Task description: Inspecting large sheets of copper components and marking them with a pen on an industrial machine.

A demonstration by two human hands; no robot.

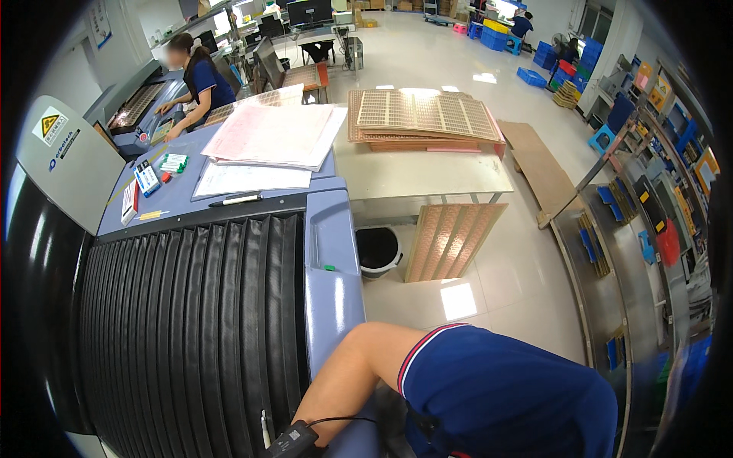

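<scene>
Across the lower edge comes my right arm point(343, 374), bent at the elbow, in a dark blue sleeve point(504, 382) with a red and white trim. A black box-shaped device point(294, 441) with a cable sits at its wrist. The right hand lies below the picture's edge, and my left hand is out of view too. Nearest to the wrist is a thin white pen-like stick point(265, 429), upright against the black pleated bellows cover point(191, 305) of a blue-grey machine point(328, 229). What holds the stick, if anything, is hidden.
Paper sheets point(267, 133), a pen point(235, 200) and small boxes point(146, 177) lie on the machine's ledge. Copper-coloured perforated panels point(424, 114) are stacked on a table point(427, 174); another panel point(454, 243) leans below, beside a bin point(379, 250). A co-worker point(205, 80) works far left; racks point(611, 290) stand right.
</scene>
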